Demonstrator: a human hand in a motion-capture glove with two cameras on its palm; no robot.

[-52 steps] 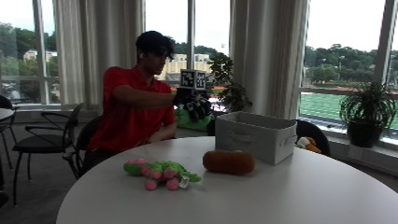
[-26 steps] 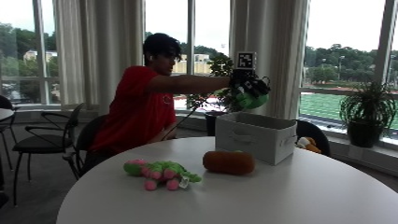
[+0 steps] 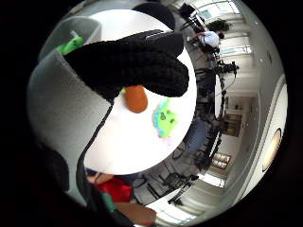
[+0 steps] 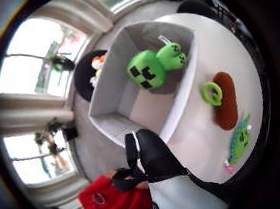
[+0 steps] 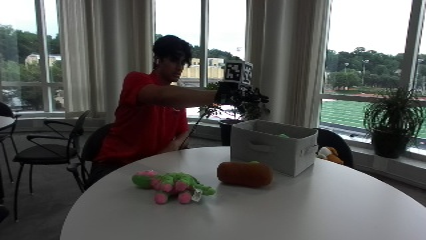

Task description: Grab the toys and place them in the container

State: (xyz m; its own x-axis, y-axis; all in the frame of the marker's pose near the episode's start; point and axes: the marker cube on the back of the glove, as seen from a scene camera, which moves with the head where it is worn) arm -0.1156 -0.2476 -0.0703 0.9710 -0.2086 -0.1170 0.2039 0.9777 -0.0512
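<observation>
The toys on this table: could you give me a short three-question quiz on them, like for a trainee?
1. True or false: the green block-faced plush toy lies inside the grey fabric bin.
2. How many toys lie on the round white table?
3. Which is nearer the bin: A the brown plush toy, or B the green and pink plush toy?

Key: 1 true; 2 two; 3 A.

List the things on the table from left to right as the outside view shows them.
Green and pink plush toy → brown plush toy → grey container, with the gloved right hand above its left end.
</observation>
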